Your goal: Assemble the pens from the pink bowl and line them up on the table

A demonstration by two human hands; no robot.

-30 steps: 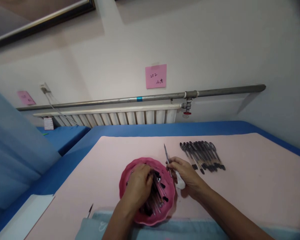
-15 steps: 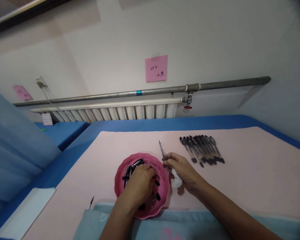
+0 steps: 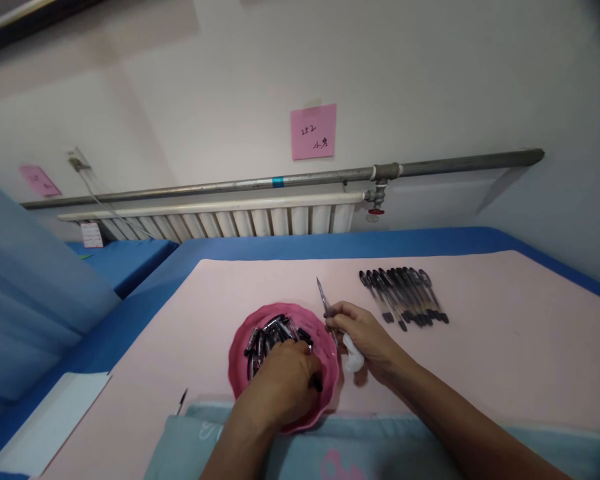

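Note:
My left hand (image 3: pixel 287 380) reaches down into a pink scalloped bowl (image 3: pixel 236 383), fingers curled among the pieces with their tips hidden. Short black-and-clear pen caps (image 3: pixel 270 333) fill the bowl's far left side, and a dark piece shows by my fingertips. Just right of the rim, my right hand (image 3: pixel 357 333) is closed on an uncapped pen (image 3: pixel 323 295), its tip pointing up and away. A crumpled white tissue (image 3: pixel 353 355) sticks out below the same hand. Beyond it lies a row of several capped black pens (image 3: pixel 403 297), side by side.
Pink paper (image 3: pixel 505 347) covers the blue-edged table. At the near left are a white sheet (image 3: pixel 50 420) and another pen (image 3: pixel 182 401), partly behind a blue-green cloth (image 3: pixel 190 440). A radiator (image 3: pixel 260 220) and a pipe run along the wall; a blue curtain (image 3: pixel 25 313) hangs left.
My left hand has shifted right and nearer inside the bowl, uncovering more caps at the far side. My right hand keeps its hold on the pen, almost unmoved.

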